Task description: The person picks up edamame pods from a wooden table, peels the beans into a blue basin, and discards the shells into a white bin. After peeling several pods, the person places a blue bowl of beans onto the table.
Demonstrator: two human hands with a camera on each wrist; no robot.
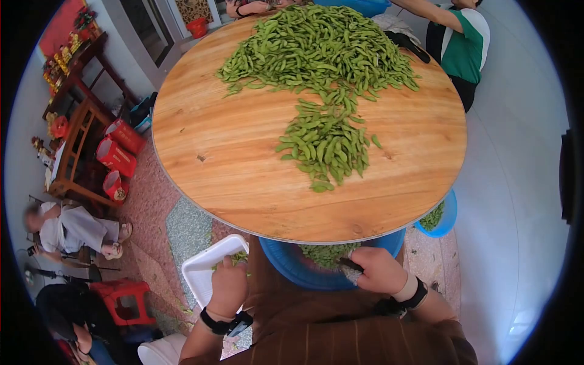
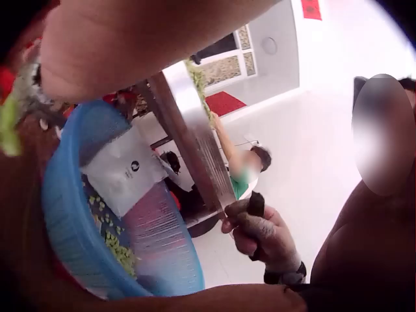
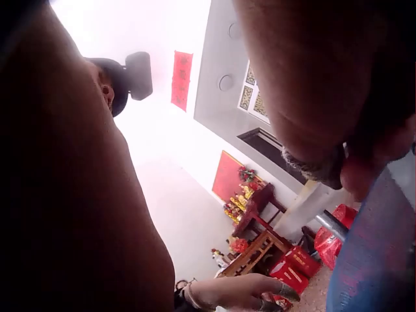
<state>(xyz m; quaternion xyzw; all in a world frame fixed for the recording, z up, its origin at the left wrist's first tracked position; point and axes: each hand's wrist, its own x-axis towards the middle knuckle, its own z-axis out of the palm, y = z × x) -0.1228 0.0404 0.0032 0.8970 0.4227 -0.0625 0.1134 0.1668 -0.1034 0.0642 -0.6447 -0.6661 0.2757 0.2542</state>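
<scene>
In the head view, the left hand (image 1: 230, 286) hangs over a white basket (image 1: 196, 269) with green pods (image 1: 238, 257) inside, its fingers loosely extended. A blurred green pod (image 2: 10, 127) shows by its fingertips in the left wrist view. Above the blue tub (image 1: 280, 264), which holds shelled green beans (image 1: 322, 255), the right hand (image 1: 380, 271) has its fingers curled round a dark strip-like object (image 2: 257, 205); what it is, I cannot tell. Greyish coverings show on some fingertips of both hands.
A round wooden table (image 1: 231, 152) bears a large heap of pods (image 1: 316, 48) and a smaller pile (image 1: 325, 146). A small blue bucket (image 1: 449, 213) stands right, under the table edge. Other people are around; a red stool (image 1: 125, 298) and red buckets (image 1: 115, 155) stand left.
</scene>
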